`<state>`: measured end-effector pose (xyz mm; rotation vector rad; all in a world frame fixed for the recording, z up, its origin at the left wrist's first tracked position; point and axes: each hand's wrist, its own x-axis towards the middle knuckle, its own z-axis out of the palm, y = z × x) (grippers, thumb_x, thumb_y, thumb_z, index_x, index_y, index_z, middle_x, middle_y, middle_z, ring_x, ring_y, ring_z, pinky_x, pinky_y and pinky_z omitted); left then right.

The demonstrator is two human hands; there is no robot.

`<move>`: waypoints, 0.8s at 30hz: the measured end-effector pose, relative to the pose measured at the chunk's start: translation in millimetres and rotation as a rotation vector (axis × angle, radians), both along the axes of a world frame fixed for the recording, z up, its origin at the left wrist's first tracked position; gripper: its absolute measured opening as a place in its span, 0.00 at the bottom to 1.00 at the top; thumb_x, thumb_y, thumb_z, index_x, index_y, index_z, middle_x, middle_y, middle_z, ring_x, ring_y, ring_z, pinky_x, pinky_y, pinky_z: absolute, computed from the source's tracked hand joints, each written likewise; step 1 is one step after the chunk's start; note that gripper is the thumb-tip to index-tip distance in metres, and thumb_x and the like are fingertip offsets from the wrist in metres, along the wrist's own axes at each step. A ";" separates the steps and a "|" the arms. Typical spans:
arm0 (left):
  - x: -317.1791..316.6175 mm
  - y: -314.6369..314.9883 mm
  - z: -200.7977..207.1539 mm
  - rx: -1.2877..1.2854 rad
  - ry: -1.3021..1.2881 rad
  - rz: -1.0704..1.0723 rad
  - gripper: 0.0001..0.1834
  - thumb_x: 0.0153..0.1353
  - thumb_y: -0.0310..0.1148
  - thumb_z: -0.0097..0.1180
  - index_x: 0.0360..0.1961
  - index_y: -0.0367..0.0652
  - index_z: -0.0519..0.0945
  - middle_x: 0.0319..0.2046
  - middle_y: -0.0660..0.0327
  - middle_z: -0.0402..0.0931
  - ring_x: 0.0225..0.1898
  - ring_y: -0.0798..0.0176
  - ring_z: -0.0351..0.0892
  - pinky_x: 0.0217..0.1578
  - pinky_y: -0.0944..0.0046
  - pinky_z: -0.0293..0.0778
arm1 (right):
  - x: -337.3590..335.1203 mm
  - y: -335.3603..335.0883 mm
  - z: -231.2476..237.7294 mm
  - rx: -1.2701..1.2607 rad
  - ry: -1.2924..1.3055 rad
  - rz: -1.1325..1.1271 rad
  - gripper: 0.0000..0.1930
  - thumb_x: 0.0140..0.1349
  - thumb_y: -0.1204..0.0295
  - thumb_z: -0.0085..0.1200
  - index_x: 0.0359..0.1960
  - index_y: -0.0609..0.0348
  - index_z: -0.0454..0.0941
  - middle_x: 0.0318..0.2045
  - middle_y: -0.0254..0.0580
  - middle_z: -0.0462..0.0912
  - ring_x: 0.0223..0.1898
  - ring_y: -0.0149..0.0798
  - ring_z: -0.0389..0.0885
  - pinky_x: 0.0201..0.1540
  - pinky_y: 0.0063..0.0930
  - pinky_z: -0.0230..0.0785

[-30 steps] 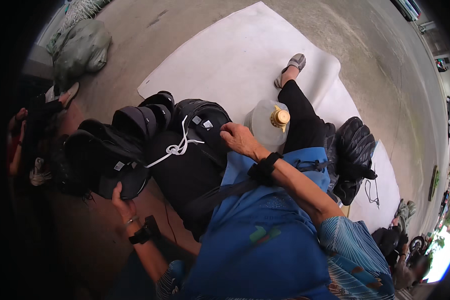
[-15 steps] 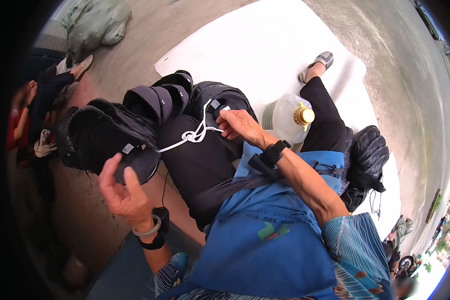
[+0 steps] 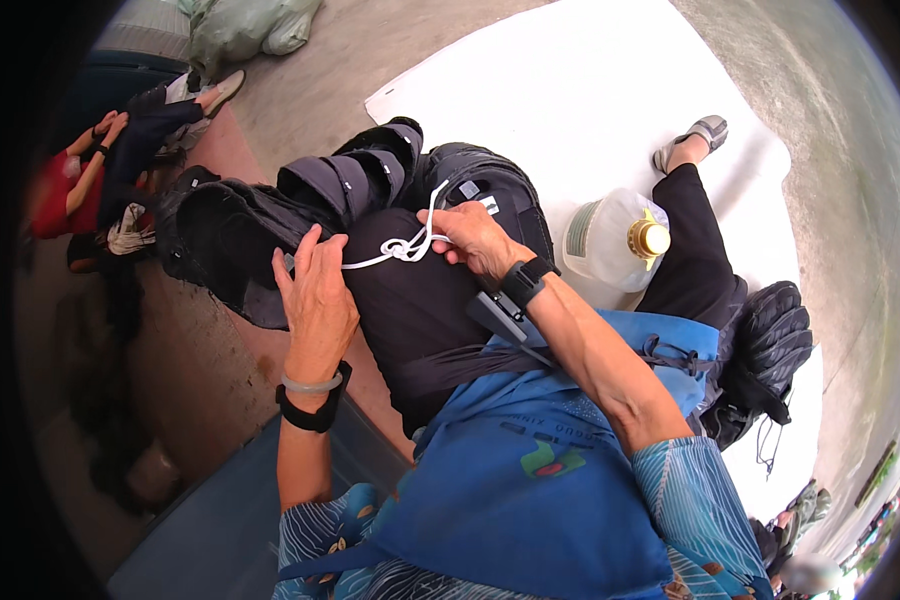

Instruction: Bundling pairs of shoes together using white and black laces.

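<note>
A knotted white cord (image 3: 404, 249) runs over my dark trouser leg between two bundles of black, curved, cap-like pieces. In my right hand (image 3: 473, 240) the cord is pinched between thumb and fingers, close beside the knot. My left hand (image 3: 317, 300) has its fingers stretched out and apart, at the edge of the left black bundle (image 3: 220, 240) and by the cord's left end; whether it touches the cord I cannot tell. The right black bundle (image 3: 490, 190), with small pale labels inside, lies beyond my right hand. More nested dark pieces (image 3: 345, 180) stand between the bundles.
A clear plastic jug (image 3: 610, 245) with a yellow cap stands right of my hands on a white sheet (image 3: 570, 90). Another black bundle (image 3: 765, 340) lies at the right. A person in red (image 3: 75, 195) sits at the far left, near a pale green sack (image 3: 250, 30).
My left hand has moved up and inward to the left bundle's edge. My right hand has closed in on the cord near the knot. The whole view has shifted slightly.
</note>
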<state>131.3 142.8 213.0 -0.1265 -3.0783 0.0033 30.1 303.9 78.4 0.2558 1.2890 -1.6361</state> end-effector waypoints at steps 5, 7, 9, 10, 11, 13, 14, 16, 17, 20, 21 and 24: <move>-1.1 -13.8 -19.6 -0.004 0.019 -0.017 0.21 0.49 0.17 0.50 0.46 0.40 0.74 0.43 0.55 0.74 0.54 0.51 0.68 0.57 0.45 0.56 | 12.2 -12.7 -11.8 -0.349 -0.455 -0.492 0.10 0.64 0.68 0.52 0.26 0.58 0.76 0.20 0.35 0.78 0.15 0.24 0.71 0.14 0.15 0.62; 1.2 -17.6 -24.4 -0.008 0.063 -0.017 0.18 0.50 0.18 0.51 0.44 0.40 0.76 0.40 0.56 0.75 0.51 0.52 0.69 0.55 0.47 0.58 | 10.9 -18.0 -15.3 -0.426 -0.478 -0.516 0.11 0.64 0.69 0.50 0.24 0.57 0.74 0.16 0.31 0.73 0.13 0.25 0.66 0.13 0.19 0.58; -1.7 -18.7 -23.4 -0.008 0.152 -0.041 0.12 0.52 0.20 0.53 0.38 0.42 0.78 0.32 0.60 0.76 0.46 0.54 0.71 0.49 0.54 0.62 | 2.6 -17.1 -12.9 -0.442 -0.419 -0.505 0.11 0.65 0.68 0.49 0.25 0.57 0.74 0.16 0.30 0.72 0.12 0.24 0.64 0.13 0.19 0.57; -5.8 -23.2 -21.3 -0.007 0.159 -0.027 0.12 0.52 0.20 0.53 0.38 0.42 0.78 0.32 0.60 0.76 0.46 0.54 0.71 0.49 0.54 0.62 | -0.3 -16.2 -7.1 -0.458 -0.370 -0.502 0.12 0.65 0.67 0.48 0.25 0.57 0.74 0.15 0.29 0.70 0.12 0.24 0.63 0.13 0.20 0.55; -12.1 -30.4 -19.4 -0.006 0.214 -0.026 0.11 0.52 0.21 0.53 0.37 0.42 0.79 0.31 0.60 0.76 0.44 0.54 0.72 0.47 0.55 0.62 | -14.3 -17.3 -5.2 -0.491 -0.271 -0.489 0.11 0.66 0.67 0.46 0.26 0.58 0.73 0.15 0.30 0.70 0.11 0.23 0.61 0.12 0.20 0.53; -28.5 -44.8 -9.3 0.011 0.295 -0.052 0.09 0.53 0.21 0.54 0.36 0.41 0.79 0.30 0.60 0.76 0.39 0.55 0.73 0.41 0.58 0.63 | -30.9 -16.4 5.3 -0.489 -0.072 -0.396 0.09 0.65 0.71 0.47 0.29 0.61 0.73 0.18 0.33 0.73 0.12 0.23 0.61 0.12 0.19 0.52; -33.8 -50.2 -4.2 0.028 0.324 -0.051 0.08 0.54 0.21 0.54 0.36 0.41 0.79 0.30 0.60 0.76 0.38 0.55 0.74 0.40 0.59 0.64 | -35.2 -18.7 14.5 -0.483 0.004 -0.354 0.08 0.65 0.73 0.47 0.29 0.63 0.73 0.19 0.34 0.74 0.12 0.23 0.61 0.13 0.18 0.53; -46.3 -65.8 10.7 -0.010 0.415 -0.070 0.10 0.52 0.21 0.56 0.36 0.43 0.79 0.28 0.61 0.76 0.36 0.57 0.74 0.38 0.59 0.64 | -45.9 -24.6 39.1 -0.601 0.027 -0.354 0.07 0.65 0.74 0.47 0.30 0.64 0.73 0.21 0.36 0.76 0.12 0.23 0.61 0.13 0.18 0.53; -52.7 -69.5 22.6 -0.026 0.454 -0.080 0.10 0.52 0.20 0.56 0.36 0.43 0.79 0.28 0.61 0.76 0.35 0.57 0.74 0.38 0.59 0.64 | -53.1 -26.2 52.7 -0.628 0.075 -0.315 0.07 0.65 0.74 0.47 0.31 0.64 0.73 0.23 0.36 0.76 0.13 0.22 0.62 0.14 0.17 0.54; -67.0 -76.0 48.3 -0.073 0.635 -0.096 0.10 0.53 0.21 0.56 0.37 0.44 0.79 0.30 0.62 0.77 0.37 0.58 0.76 0.39 0.60 0.65 | -66.1 -30.8 94.3 -0.720 0.174 -0.278 0.07 0.66 0.73 0.47 0.32 0.64 0.73 0.23 0.35 0.76 0.14 0.21 0.62 0.15 0.16 0.55; -64.6 -79.6 49.1 -0.087 0.658 -0.079 0.10 0.54 0.21 0.55 0.38 0.44 0.79 0.32 0.62 0.77 0.39 0.57 0.75 0.41 0.59 0.65 | -67.2 -32.0 109.5 -0.721 0.244 -0.269 0.08 0.66 0.72 0.48 0.33 0.64 0.73 0.23 0.34 0.77 0.13 0.21 0.62 0.15 0.16 0.55; -49.3 -79.5 32.7 -0.117 0.673 -0.050 0.11 0.54 0.22 0.56 0.39 0.45 0.79 0.34 0.63 0.77 0.42 0.56 0.75 0.41 0.59 0.65 | -60.6 -23.5 119.3 -0.633 0.456 -0.147 0.10 0.66 0.70 0.48 0.31 0.64 0.75 0.22 0.34 0.77 0.13 0.20 0.63 0.16 0.16 0.56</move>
